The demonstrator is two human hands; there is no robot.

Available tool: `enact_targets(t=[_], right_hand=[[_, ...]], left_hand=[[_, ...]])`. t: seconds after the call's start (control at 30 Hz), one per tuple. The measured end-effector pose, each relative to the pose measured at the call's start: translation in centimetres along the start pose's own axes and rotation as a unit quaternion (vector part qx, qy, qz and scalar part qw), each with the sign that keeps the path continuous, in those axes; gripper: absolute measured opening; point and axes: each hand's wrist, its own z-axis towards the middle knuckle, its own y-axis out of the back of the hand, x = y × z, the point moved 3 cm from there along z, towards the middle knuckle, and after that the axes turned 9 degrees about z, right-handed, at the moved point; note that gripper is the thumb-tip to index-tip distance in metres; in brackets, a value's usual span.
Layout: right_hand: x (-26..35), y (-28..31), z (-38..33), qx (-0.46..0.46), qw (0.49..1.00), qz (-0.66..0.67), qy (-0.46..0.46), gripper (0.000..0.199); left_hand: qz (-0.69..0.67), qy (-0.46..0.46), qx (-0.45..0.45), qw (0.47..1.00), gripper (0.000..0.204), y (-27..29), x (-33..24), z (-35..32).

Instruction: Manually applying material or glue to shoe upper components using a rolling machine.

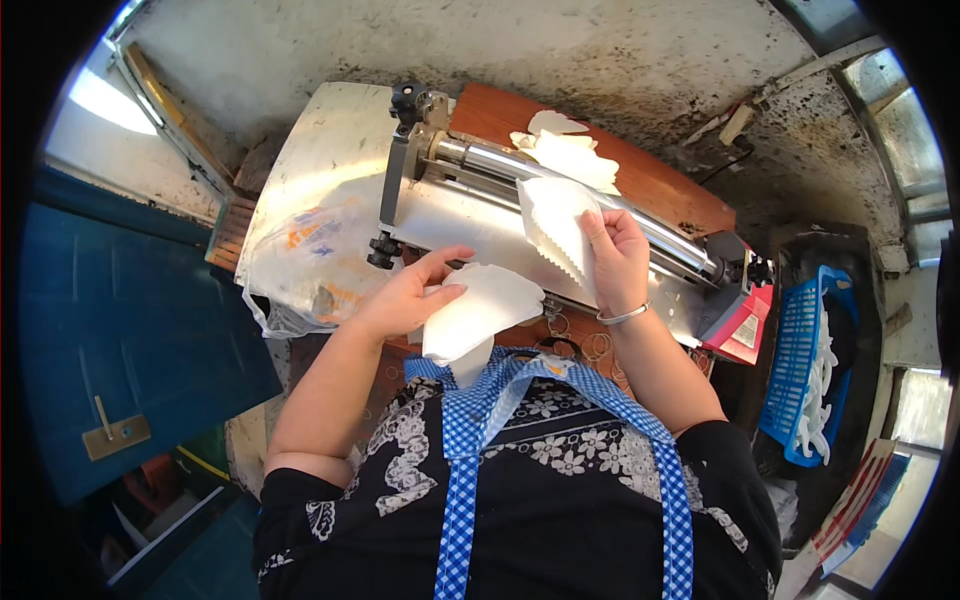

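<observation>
My left hand holds several thin white cut pieces against the front of my checked apron. Its thumb lies on top of them and its forefinger stretches toward the machine. Pinched between the thumb and fingers of my right hand is another white piece with a zigzag edge, held up over the steel plate of a roller machine. Behind it run the machine's shiny rollers. More white pieces lie on the brown board beyond the rollers.
Black knobs stand at the machine's left end, and a red housing closes its right end. A clear plastic bag lies at left. On the right, a blue basket holds white items. A blue door stands far left.
</observation>
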Motion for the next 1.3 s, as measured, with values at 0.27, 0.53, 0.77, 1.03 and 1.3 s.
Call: enact_targets(t=[0.27, 0.53, 0.77, 1.03, 1.3], right_hand=[[-0.6, -2.1, -2.7, 0.133, 0.929, -0.326, 0.113, 0.012], [0.0, -3.3, -2.4, 0.14, 0.854, -0.381, 0.325, 0.007], [-0.8, -2.0, -1.8, 0.075, 0.939, -0.302, 0.143, 0.011], [4.2, 1.9, 2.2, 0.051, 0.98, -0.161, 0.107, 0.016], [1.4, -1.2, 1.2, 0.269, 0.807, -0.426, 0.309, 0.012]], left_hand=[[0.006, -0.001, 0.105, 0.994, 0.03, 0.7, 1.8, -1.0], [0.052, -0.07, 0.024, 0.996, 0.038, 0.1, -1.7, -0.9], [0.179, -0.039, -0.103, 0.978, 0.028, -0.4, -2.1, -0.1], [0.037, -0.004, -0.018, 0.999, 0.032, 0.4, 0.7, 0.4], [0.024, -0.08, 0.048, 0.995, 0.034, -1.8, -1.8, 1.6]])
